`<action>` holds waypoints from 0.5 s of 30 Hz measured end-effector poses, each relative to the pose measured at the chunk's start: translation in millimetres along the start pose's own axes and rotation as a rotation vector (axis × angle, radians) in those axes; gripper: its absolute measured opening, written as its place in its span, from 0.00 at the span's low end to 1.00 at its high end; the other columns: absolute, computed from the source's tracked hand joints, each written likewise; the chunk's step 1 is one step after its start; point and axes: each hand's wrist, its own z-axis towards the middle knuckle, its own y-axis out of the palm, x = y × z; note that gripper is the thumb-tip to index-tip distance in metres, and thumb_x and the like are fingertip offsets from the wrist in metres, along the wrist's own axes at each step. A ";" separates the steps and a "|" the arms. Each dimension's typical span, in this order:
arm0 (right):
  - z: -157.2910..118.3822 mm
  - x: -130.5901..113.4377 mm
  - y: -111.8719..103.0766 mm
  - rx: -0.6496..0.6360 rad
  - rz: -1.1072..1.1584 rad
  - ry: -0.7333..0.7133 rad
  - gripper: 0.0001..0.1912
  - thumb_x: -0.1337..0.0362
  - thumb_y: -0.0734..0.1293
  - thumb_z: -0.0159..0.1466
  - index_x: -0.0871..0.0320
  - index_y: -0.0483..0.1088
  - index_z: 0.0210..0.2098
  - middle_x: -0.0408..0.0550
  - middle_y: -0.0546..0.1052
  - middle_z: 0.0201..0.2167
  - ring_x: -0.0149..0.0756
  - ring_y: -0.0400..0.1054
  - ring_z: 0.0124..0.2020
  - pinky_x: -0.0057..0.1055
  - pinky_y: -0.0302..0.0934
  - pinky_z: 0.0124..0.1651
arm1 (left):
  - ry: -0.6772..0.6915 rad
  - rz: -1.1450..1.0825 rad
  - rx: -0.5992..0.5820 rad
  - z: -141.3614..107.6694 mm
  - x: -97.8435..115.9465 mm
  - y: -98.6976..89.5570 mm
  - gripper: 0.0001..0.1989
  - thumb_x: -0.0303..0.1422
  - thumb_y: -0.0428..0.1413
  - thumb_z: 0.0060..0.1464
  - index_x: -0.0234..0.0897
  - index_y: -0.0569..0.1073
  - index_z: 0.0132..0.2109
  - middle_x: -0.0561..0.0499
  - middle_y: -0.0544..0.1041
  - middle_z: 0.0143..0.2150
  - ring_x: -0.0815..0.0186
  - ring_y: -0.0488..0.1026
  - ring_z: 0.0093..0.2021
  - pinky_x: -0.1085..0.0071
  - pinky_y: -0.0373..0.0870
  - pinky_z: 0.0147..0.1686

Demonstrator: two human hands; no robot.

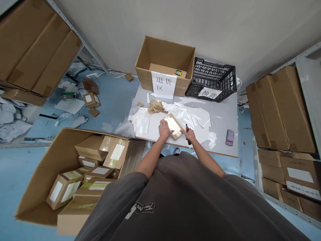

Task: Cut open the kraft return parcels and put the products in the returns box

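A small brown cardboard box (175, 126) with shiny tape on top lies tilted on the white table (223, 117), near its front edge. My left hand (165, 129) rests on the box's left side with its fingers spread. At the right corner of the box, my right hand (189, 135) is closed around a red and black cutter (187, 128), and its fingertips touch the box. Crumpled brown tape (155, 106) and torn white paper (142, 123) lie behind and left of the box.
An open carton (144, 75) with a paper sign and a black plastic crate (228, 83) stand at the table's back. A large carton (37, 174) full of boxes stands at the left. Shelves with cartons (293, 107) flank both sides. Boxes and cables lie on the blue floor.
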 end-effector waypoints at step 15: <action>51.7 -47.0 14.2 0.073 -0.540 -0.157 0.32 0.47 0.81 0.63 0.57 0.69 0.56 0.61 0.83 0.55 0.52 0.78 0.56 0.34 0.68 0.48 | 0.425 0.367 -0.102 -17.5 35.5 -4.4 0.30 0.28 0.64 0.58 0.38 0.74 0.67 0.35 0.75 0.67 0.44 0.67 0.72 0.49 0.62 0.73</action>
